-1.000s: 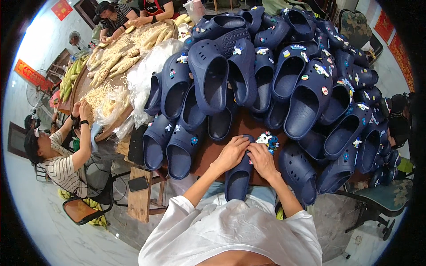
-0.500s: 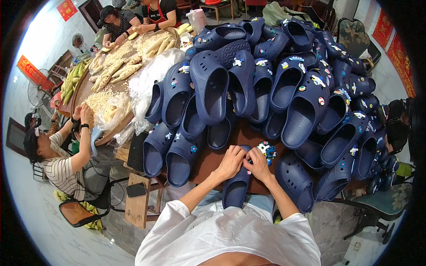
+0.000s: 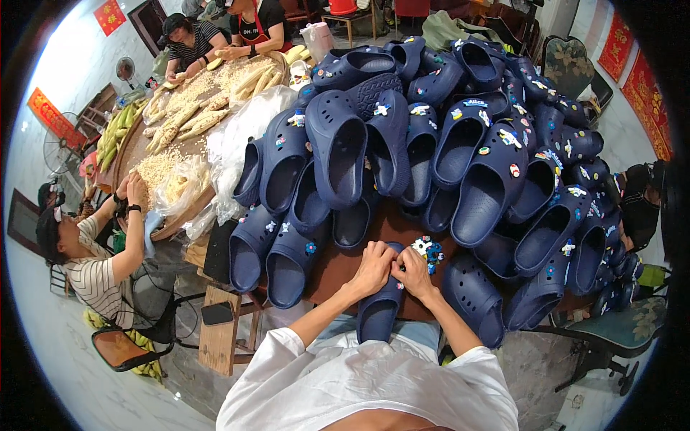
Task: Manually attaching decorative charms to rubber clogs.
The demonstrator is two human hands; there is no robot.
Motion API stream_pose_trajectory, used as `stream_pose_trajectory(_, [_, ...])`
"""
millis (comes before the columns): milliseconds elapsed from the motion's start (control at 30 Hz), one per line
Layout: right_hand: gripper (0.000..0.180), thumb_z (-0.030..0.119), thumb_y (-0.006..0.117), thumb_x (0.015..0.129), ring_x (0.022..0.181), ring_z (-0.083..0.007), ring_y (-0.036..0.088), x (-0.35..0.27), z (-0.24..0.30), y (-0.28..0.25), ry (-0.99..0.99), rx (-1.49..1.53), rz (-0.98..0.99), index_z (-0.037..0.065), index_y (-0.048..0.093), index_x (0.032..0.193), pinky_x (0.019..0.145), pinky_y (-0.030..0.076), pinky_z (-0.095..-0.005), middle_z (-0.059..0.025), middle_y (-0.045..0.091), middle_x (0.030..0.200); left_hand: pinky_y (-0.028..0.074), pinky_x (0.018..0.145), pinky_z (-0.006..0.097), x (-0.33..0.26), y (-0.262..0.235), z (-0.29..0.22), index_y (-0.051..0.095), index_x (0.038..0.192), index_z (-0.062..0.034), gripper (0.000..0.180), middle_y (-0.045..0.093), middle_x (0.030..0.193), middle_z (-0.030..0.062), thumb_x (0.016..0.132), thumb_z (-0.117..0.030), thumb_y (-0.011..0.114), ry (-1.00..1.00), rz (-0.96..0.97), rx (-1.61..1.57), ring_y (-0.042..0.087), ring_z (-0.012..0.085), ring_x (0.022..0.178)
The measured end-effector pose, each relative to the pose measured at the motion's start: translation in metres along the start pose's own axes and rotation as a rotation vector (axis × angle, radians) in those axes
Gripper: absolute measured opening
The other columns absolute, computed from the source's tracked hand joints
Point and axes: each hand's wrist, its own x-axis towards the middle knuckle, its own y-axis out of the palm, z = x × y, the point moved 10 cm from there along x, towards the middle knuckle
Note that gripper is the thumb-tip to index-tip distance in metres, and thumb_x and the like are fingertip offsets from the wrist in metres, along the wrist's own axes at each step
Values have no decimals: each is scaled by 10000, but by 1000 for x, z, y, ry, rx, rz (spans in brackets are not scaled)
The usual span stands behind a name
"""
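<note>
A navy blue clog (image 3: 379,316) lies at the table's near edge, its open heel end pointing toward me. My left hand (image 3: 374,269) is closed round the toe part from the left. From the right, my right hand (image 3: 414,271) presses curled fingers against the clog's upper; whatever is between them is hidden. A small blue charm shows on the upper beside my right fingers. Just beyond that hand sits a little heap of white, blue and black shoe charms (image 3: 433,253) on the brown table (image 3: 327,276).
A tall heap of navy clogs (image 3: 478,197), many bearing charms, covers the table ahead and right. To the left, people work at a round tray (image 3: 129,158) of corn kernels and cobs. A phone (image 3: 218,312) lies on a wooden stool (image 3: 217,343). Chairs stand either side.
The view has shifted slightly, so the heap sits a little lower. Both my hands stay on the same clog with nearly the same grip.
</note>
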Motion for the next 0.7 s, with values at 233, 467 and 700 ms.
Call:
stream_pose_trajectory(233, [216, 35, 694, 751, 697, -324, 542, -6, -2, -2, 37, 11, -56, 22, 481, 782, 626, 444, -429, -127, 504, 736, 426, 816, 425, -13, -8, 11, 596, 1022, 14, 221, 486, 992, 188, 814, 80, 563, -118, -85, -65, 491, 359, 920])
stream_pose_trajectory(467, [221, 44, 703, 790, 736, -324, 556, -11, -1, -11, 113, -29, -75, 23, 483, 798, 653, 448, -432, -129, 529, 770, 449, 817, 420, 0, -7, 8, 613, 1009, 4, 171, 522, 934, 174, 852, 60, 575, -108, -23, -103, 532, 362, 909])
stream_pose_trajectory(700, [184, 64, 671, 833, 841, -380, 588, -20, -19, -41, 244, -305, -90, 15, 517, 922, 726, 478, -467, -178, 556, 878, 486, 762, 434, 42, 20, -16, 626, 1013, -14, 147, 583, 960, 177, 867, -28, 643, -64, 97, -244, 601, 398, 901])
